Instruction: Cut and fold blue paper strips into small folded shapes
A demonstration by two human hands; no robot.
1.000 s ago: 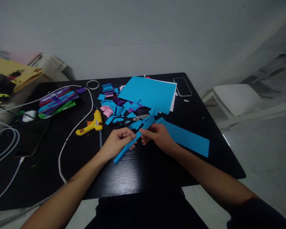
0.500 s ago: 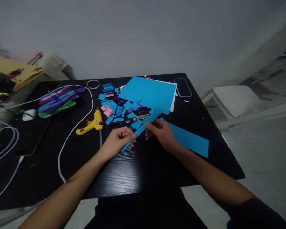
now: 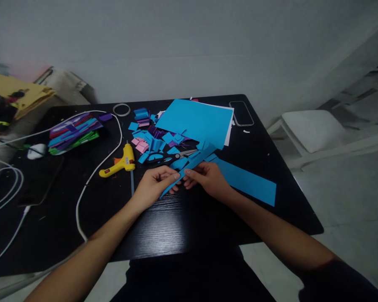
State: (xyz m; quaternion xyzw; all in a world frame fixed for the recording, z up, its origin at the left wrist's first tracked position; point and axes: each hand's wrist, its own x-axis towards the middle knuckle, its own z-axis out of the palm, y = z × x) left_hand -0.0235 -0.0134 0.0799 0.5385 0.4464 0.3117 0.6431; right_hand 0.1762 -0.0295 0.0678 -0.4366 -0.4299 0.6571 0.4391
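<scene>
A long blue paper strip (image 3: 197,160) slants up and away from me, held between both hands. My left hand (image 3: 157,182) pinches it near its lower end, thumb on top. Close beside, my right hand (image 3: 209,178) grips the strip with thumb and fingers, a little higher up. A wider blue paper piece (image 3: 248,180) lies on the table right of my right hand and partly behind it. Just beyond my hands are scissors (image 3: 182,155) with dark handles, half covered by blue paper scraps (image 3: 157,144).
A yellow glue gun (image 3: 122,162) lies left of my hands on the black table (image 3: 164,235). Behind are a large blue sheet (image 3: 195,119), a phone (image 3: 242,114) and a tape ring (image 3: 121,110). Bundled coloured strips (image 3: 74,132) and a white cable (image 3: 78,205) are on the left.
My right hand has slid down the strip toward my left hand, so the two are now closer together. The left hand keeps its pinch in nearly the same spot.
</scene>
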